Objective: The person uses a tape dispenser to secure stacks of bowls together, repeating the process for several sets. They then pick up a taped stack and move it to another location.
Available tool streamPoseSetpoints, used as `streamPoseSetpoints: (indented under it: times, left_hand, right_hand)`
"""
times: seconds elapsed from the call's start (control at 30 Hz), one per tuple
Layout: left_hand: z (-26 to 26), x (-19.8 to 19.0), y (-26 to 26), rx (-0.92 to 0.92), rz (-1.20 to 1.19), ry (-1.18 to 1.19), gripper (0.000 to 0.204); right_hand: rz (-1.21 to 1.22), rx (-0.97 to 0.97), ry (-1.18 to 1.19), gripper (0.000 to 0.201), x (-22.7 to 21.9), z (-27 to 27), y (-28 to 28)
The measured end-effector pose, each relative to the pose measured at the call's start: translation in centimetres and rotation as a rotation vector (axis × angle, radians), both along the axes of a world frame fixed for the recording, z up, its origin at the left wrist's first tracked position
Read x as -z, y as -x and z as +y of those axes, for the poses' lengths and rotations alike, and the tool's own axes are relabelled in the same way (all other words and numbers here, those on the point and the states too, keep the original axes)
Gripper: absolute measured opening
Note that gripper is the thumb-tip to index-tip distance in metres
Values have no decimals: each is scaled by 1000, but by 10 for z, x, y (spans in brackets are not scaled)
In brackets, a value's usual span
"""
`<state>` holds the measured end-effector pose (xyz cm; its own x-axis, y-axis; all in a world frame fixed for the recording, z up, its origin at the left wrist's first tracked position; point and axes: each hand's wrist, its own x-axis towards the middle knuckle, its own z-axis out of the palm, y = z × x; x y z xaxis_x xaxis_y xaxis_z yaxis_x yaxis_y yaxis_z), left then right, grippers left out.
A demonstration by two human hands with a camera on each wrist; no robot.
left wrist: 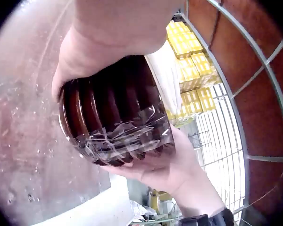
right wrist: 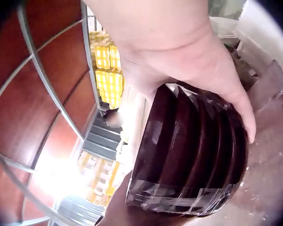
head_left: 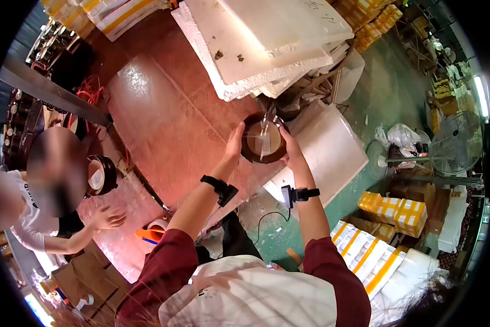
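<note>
Between both hands is a stack of dark brown round bowls (head_left: 263, 139), nested and bound with clear tape. In the head view its pale round face with a label points up. My left hand (head_left: 234, 144) grips its left side, and my right hand (head_left: 295, 152) holds the right. Seen from the left wrist, the ridged rims (left wrist: 113, 103) of the bowls and a wide band of tape (left wrist: 127, 136) show below the left palm. From the right wrist, the right hand (right wrist: 193, 61) curves over the stack's side, its fingertips partly hidden behind it.
A reddish work table (head_left: 163, 103) lies ahead, with large white foam sheets (head_left: 277, 49) piled at its far right. On the left another person's hand (head_left: 109, 218) is near a similar dark stack (head_left: 104, 174). Taped foam boxes (head_left: 373, 256) and a fan (head_left: 455, 144) stand on the right.
</note>
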<state>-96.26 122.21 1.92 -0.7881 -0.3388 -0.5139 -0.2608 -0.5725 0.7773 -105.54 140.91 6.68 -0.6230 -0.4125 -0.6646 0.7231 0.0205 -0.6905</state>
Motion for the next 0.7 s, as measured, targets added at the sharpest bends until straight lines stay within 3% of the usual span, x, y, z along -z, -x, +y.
streamPoseSetpoints:
  times: [0.1,0.13,0.23,0.33,0.47,0.57,0.7]
  left_hand:
    - [17,-8,-6,-31,-71,60,80]
    - [18,-12,-7,-31,-87,104,82]
    - [18,-28,-11,-17,-58,105,85]
    - [14,-20,-11,18,-22,172,87]
    - [20,-1,-7,-67,-87,57,71]
    - [28,-2,-5,-68,-48,38,74]
    - [30,-18,-11,-39,-10,2,80]
  right_hand:
    - [46,68,76,43,-19,7,-12]
    - [33,6,31,44,-6,15,-6]
    - [40,61,39,47,5,13,-8]
    - [39,87,78,48,-7,8,-13]
    - [-10,53,-7,48,-1,15,-8]
    - [20,47,20,49,8,25,-6]
    - [64,103,36,50,-15,18,-16]
